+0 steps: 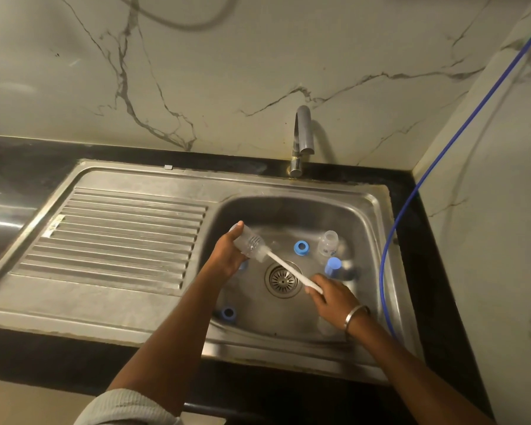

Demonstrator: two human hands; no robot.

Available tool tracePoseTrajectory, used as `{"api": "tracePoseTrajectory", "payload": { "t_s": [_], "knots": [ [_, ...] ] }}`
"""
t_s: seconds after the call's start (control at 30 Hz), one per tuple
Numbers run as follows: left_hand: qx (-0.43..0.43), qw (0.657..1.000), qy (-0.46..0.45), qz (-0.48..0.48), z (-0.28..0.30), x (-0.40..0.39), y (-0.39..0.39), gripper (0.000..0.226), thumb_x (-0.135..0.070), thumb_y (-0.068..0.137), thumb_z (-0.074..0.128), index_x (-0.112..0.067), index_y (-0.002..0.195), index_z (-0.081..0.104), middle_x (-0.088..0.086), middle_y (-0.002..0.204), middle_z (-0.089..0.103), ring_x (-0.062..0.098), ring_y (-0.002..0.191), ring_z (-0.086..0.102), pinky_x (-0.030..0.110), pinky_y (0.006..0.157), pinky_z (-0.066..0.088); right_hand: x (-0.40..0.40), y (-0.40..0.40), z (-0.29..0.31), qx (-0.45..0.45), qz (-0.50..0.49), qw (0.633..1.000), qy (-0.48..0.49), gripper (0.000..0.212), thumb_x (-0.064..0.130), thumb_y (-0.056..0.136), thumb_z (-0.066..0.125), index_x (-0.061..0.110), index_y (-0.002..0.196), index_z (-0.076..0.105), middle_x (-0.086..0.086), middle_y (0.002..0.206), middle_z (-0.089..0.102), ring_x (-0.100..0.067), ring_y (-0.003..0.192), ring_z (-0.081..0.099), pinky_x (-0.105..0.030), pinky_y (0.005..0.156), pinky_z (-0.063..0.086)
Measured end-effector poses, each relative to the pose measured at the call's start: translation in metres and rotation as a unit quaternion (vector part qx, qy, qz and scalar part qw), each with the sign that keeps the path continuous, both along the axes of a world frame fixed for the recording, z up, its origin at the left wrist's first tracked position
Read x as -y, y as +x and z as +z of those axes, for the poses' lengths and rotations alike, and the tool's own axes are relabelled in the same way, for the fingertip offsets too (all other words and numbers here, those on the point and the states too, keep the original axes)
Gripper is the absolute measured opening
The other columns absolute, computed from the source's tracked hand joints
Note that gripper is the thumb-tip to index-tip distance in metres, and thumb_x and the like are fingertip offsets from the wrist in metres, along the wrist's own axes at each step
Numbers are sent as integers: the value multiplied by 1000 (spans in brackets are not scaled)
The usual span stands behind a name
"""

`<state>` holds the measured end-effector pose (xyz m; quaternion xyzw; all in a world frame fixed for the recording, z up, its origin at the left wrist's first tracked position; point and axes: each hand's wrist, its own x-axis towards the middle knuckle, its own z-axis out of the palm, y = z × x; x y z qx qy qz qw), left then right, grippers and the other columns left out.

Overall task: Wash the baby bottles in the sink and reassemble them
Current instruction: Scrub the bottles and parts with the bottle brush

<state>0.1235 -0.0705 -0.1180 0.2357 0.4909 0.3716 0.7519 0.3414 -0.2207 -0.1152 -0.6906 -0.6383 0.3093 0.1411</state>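
Observation:
My left hand (227,254) grips a clear baby bottle (248,242), held tilted over the sink basin (362,228) with its mouth toward the lower right. My right hand (331,297) grips the white handle of a bottle brush (292,271); the brush head sits inside the bottle's mouth. A second clear bottle (328,243) stands on the basin floor at the right. Blue parts lie in the basin: a ring (301,247), a cap (332,265), and another ring (227,312) near the front left wall.
The drain strainer (282,280) is in the basin's middle. A metal tap (302,139) stands behind the basin; no water shows. A ribbed draining board (114,237) lies to the left. A blue hose (411,204) runs down the right wall past the sink rim.

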Motion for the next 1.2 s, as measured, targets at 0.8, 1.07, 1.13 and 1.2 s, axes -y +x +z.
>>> {"api": "tracePoseTrajectory", "payload": {
  "t_s": [0.8,1.07,1.13,1.2],
  "knots": [
    [2,996,-35,82,-8,-10,1,23,-32,96,56,-9,97,56,15,94,64,27,84,65,41,75,56,-12,-2,4,80,41,989,-114,34,57,90,49,23,90,56,-3,78,64,-21,70,61,-31,60,45],
    [0,997,-9,82,-5,-13,-6,28,-34,98,51,-8,106,55,17,100,63,29,91,64,39,69,55,-15,8,-1,6,-32,997,-64,22,38,94,54,18,89,49,2,74,57,-21,67,57,-32,60,46],
    [-14,998,-4,66,-6,-12,-3,27,-35,98,52,-10,107,55,17,104,61,30,95,62,40,75,54,-15,6,-3,-62,-55,983,-162,19,38,95,52,19,93,49,-2,77,62,-17,56,60,-29,52,49],
    [-28,998,-2,63,-8,-12,0,24,-35,97,53,-13,104,56,16,105,60,30,96,62,41,78,55,-13,3,-2,-68,-41,975,-206,17,39,96,48,22,91,50,-4,71,65,-11,42,57,-26,44,49]
  ]
}}
